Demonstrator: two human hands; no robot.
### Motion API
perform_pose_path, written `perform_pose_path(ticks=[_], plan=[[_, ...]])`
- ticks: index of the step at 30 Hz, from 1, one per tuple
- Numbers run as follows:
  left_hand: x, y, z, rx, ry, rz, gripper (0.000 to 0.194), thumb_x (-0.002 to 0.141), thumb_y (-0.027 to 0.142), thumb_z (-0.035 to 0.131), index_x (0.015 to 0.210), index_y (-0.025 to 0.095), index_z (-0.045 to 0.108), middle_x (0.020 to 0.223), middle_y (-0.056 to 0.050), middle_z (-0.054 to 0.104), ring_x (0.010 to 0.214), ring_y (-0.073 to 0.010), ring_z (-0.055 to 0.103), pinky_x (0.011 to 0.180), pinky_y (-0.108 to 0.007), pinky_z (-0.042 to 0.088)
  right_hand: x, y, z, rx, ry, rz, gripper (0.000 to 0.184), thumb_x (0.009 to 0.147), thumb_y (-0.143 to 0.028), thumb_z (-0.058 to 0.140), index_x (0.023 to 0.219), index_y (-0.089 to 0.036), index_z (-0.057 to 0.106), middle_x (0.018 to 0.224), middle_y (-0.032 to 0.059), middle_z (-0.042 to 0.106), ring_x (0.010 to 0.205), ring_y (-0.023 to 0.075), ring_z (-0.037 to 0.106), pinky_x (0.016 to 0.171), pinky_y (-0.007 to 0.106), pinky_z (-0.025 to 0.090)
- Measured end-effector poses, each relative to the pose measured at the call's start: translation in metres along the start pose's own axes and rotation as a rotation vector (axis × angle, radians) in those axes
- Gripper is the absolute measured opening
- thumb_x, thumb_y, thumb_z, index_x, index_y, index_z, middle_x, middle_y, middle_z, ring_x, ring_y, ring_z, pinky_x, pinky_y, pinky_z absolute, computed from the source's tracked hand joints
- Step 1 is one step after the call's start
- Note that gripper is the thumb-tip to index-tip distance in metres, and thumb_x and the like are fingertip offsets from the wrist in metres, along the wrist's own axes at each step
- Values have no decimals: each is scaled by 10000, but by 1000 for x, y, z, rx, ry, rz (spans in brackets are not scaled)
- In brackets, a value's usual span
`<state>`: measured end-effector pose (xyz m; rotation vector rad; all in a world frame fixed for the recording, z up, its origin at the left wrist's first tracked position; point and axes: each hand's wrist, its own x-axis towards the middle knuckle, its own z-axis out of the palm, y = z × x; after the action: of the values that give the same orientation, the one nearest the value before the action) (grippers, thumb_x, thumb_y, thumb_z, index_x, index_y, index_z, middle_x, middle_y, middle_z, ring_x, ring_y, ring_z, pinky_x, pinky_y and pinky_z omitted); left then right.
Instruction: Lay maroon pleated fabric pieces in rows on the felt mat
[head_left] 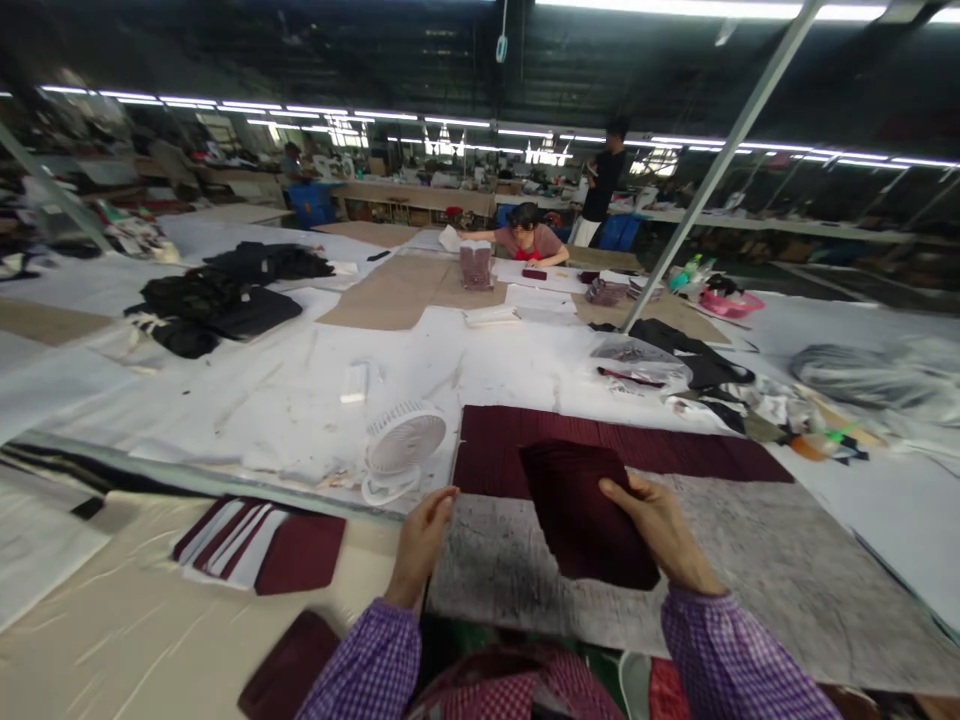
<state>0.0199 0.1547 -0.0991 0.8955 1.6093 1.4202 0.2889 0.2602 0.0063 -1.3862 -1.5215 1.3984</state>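
Observation:
In my right hand [656,525] is a stack of dark maroon fabric pieces [581,515], gripped at its right side and held above the grey board [510,560]. My left hand [425,540] is at the board's left edge, thumb and fingers pinched together near the left end of a row of overlapping maroon pieces [675,450]; whether a piece is between the fingertips is too small to tell. The row runs along the board's far side. To the left, maroon and white pieces [262,545] lie fanned out, and another maroon piece [291,665] lies closer to me.
A white fan [405,445] stands just beyond my left hand. Dark garments [217,295] lie far left. A metal pole [720,165] rises at the right, near plastic bags [637,362] and a pink basin [731,302]. A co-worker [529,240] leans over the table's far side.

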Motion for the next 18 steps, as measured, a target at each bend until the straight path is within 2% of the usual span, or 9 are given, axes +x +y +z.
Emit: perform_pose_path(ticks=[2, 4, 6, 8, 13, 18], plan=[[13, -47, -14, 194, 107, -9, 269, 841, 323, 512, 992, 144, 645, 1075, -137, 659, 1056, -270, 580, 960, -508, 396, 17, 15, -28, -95, -42, 52, 325, 693, -460, 676, 868, -187, 671, 846, 26, 707, 749, 213, 625, 693, 314, 479], [21, -86, -27, 361, 190, 7, 255, 864, 285, 490, 1006, 121, 624, 1063, -132, 652, 1069, -265, 567, 969, -549, 365, 33, 28, -46, -196, -133, 105, 312, 678, -464, 677, 792, -173, 671, 746, 23, 697, 661, 208, 615, 610, 310, 466], [25, -116, -37, 497, 234, 75, 256, 879, 256, 466, 1042, 116, 606, 1136, -133, 619, 1161, -252, 503, 1020, -530, 318, 48, 41, -54, -292, -248, 134, 301, 682, -455, 668, 744, -160, 667, 677, 13, 678, 610, 194, 598, 568, 295, 441], [29, -137, -42, 611, 212, 160, 259, 872, 224, 473, 1068, 114, 602, 1197, -131, 595, 1225, -247, 448, 1046, -511, 296, 64, 49, -56, -382, -373, 143, 284, 698, -435, 653, 711, -152, 660, 634, -2, 656, 582, 175, 580, 547, 276, 413], [39, -166, -36, 840, 165, 273, 310, 872, 196, 442, 1131, 113, 592, 1271, -155, 552, 1260, -264, 419, 1052, -492, 306, 118, 55, -44, -589, -659, 138, 238, 752, -358, 651, 668, -139, 613, 578, -38, 583, 527, 115, 528, 519, 242, 383], [45, -173, -28, 1001, 188, 254, 306, 861, 273, 490, 1116, 155, 612, 1269, -147, 559, 1253, -287, 428, 1031, -484, 343, 185, 65, -16, -756, -787, 85, 251, 839, -365, 596, 777, -122, 612, 722, -24, 605, 653, 132, 579, 626, 278, 468]])
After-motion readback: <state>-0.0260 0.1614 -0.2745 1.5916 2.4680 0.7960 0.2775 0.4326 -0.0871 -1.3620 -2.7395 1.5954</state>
